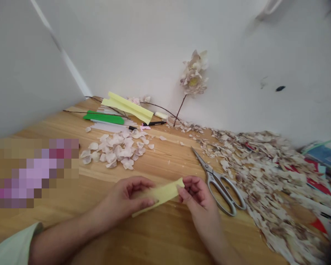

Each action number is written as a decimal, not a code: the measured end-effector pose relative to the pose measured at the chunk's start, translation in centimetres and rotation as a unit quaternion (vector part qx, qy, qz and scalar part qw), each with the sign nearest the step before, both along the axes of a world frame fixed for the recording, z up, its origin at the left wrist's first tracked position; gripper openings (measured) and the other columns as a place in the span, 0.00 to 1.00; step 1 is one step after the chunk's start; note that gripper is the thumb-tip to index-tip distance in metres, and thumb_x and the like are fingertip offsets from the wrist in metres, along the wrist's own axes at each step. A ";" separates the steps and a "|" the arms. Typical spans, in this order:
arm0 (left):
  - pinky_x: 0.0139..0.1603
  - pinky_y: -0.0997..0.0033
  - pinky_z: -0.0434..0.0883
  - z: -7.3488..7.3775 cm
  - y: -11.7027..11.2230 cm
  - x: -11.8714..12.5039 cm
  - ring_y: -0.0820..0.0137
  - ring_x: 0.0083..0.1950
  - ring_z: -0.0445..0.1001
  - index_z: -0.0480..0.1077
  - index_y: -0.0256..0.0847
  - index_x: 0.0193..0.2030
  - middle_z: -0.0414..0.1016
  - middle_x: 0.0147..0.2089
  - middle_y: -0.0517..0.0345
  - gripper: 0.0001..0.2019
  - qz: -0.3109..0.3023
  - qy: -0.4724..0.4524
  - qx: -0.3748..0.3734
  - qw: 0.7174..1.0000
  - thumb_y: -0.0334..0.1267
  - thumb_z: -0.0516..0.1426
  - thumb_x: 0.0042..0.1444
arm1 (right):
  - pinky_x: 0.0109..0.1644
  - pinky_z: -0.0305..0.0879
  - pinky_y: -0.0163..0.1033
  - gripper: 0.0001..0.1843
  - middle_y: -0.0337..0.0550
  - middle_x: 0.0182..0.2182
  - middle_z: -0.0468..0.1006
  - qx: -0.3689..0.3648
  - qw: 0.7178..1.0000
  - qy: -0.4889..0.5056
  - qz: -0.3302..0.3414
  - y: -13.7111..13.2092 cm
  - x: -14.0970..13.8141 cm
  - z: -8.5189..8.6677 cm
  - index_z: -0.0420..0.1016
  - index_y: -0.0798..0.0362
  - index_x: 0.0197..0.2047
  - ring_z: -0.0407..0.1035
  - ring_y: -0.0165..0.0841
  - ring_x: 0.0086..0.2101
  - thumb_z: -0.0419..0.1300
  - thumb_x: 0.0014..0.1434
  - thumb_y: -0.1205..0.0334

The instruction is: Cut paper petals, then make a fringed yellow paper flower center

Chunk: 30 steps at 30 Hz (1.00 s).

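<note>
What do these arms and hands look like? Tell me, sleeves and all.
The left arm comes out of a pale green sleeve. No sleeve shows on the right arm in this view. The left hand and right hand are bare, with no gloves, rings, watch or bracelet visible.

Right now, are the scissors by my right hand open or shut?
Shut: the blades of the scissors lie closed together, tapering to a single point.

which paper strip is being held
The pale yellow strip between the left hand and right hand; the other yellow strip and the green one lie on the table.
</note>
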<state>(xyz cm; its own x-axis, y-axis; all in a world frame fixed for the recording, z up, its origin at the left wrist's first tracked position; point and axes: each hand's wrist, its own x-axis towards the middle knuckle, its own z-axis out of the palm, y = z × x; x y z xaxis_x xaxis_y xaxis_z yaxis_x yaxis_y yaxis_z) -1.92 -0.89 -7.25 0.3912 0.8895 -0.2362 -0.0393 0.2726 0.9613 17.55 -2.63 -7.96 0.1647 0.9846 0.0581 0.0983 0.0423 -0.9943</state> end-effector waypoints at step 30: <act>0.58 0.60 0.62 -0.7 -1.5 0.5 0.61 0.56 0.65 0.72 0.47 0.45 0.69 0.53 0.54 0.17 0.064 0.004 0.167 0.984 0.41 0.64 0.47 | 0.40 0.72 0.41 0.08 0.45 0.39 0.80 0.039 0.976 -0.147 0.154 -2.7 -1.9 0.0 0.63 0.47 0.45 0.75 0.36 0.37 0.52 0.61 0.60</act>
<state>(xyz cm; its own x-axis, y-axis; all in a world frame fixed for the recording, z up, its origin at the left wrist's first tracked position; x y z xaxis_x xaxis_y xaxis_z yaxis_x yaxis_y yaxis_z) -1.38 -2.41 -7.95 0.2700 0.9599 0.0754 -0.0449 -0.0656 0.9968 15.64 -5.34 -7.94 -0.1739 0.9754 0.1352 0.3492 0.1895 -0.9177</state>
